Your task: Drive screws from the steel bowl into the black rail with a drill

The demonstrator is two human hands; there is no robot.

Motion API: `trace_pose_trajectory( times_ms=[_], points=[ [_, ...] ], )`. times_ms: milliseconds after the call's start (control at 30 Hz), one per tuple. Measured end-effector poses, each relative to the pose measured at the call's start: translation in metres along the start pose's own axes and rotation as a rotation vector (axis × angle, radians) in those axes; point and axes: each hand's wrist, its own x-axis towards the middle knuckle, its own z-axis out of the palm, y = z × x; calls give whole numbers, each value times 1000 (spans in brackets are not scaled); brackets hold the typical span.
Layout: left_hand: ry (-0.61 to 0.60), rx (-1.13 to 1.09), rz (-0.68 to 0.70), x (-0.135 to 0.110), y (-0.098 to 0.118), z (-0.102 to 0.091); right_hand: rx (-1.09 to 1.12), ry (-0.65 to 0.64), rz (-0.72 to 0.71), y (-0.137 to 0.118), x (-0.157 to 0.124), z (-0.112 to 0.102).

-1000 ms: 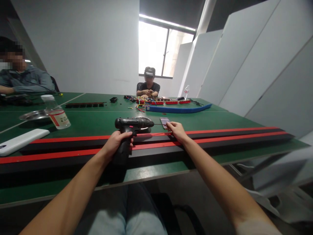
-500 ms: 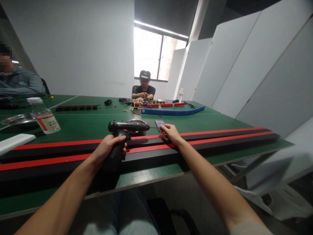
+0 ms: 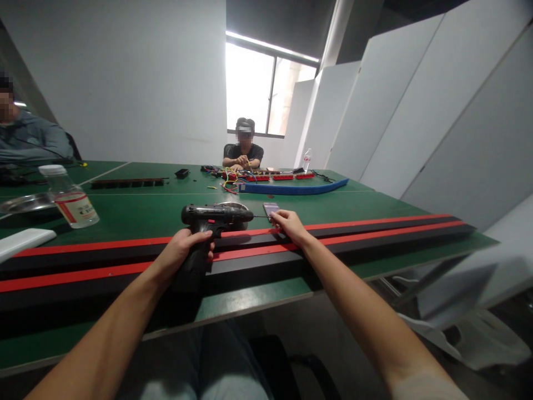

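Observation:
My left hand (image 3: 185, 247) is wrapped round the handle of a black cordless drill (image 3: 204, 214), which lies level with its long thin bit (image 3: 261, 216) pointing right. At the bit's tip, the fingers of my right hand (image 3: 289, 225) are pinched together; what they hold there is too small to make out. Below both hands run two long dark rails with red top strips, a nearer rail (image 3: 333, 241) and a farther rail (image 3: 353, 225). Behind the drill sits a round metal dish (image 3: 233, 205), partly hidden. A flat pale purple object (image 3: 270, 208) lies just beyond my right fingers.
On the green table (image 3: 179, 194) stand a labelled bottle (image 3: 75, 203) and a metal plate (image 3: 29, 203) at left, near a white bar (image 3: 25, 243). Farther back lie a blue strip (image 3: 291, 189) and tangled wires (image 3: 229, 176). A person (image 3: 245, 150) sits opposite, another (image 3: 33, 136) at left.
The view has shifted slightly. The person opposite has raised a hand that now holds something thin. My hands and the drill keep the same pose.

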Motion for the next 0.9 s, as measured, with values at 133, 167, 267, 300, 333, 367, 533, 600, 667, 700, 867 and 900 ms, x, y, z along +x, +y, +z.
trace_pose_trajectory(
  times_ms=[133, 167, 267, 300, 333, 367, 533, 600, 667, 700, 867, 900],
  points=[
    [29, 78, -6, -4, 5, 5, -64, 77, -75, 3, 4, 0],
    [30, 115, -1, -4, 7, 6, -80, 132, -94, 4, 5, 0],
    [-1, 264, 35, 0, 14, 7, -95, 290, -88, 4, 7, -1],
    [-14, 317, 54, 2, 16, 7, -96, 315, -72, 4, 8, -1],
    [-24, 366, 75, 4, 18, 7, -98, 322, -60, 4, 8, -2],
    [-29, 411, 94, 5, 21, 7, -102, 321, -54, 5, 9, -2],
    [-57, 596, 132, 5, 46, 13, -99, 320, -60, 11, 13, -1],
    [-81, 649, 134, 4, 61, 19, -85, 321, -58, 13, 16, 0],
    [-98, 711, 146, 7, 77, 28, -70, 319, -57, 15, 17, 1],
    [-106, 747, 158, 9, 85, 32, -66, 317, -59, 15, 17, 1],
    [-178, 927, 207, 26, 119, 58, -70, 311, -65, 12, 14, 3],
    [-196, 961, 202, 28, 124, 64, -66, 311, -62, 11, 14, 3]
  ],
)
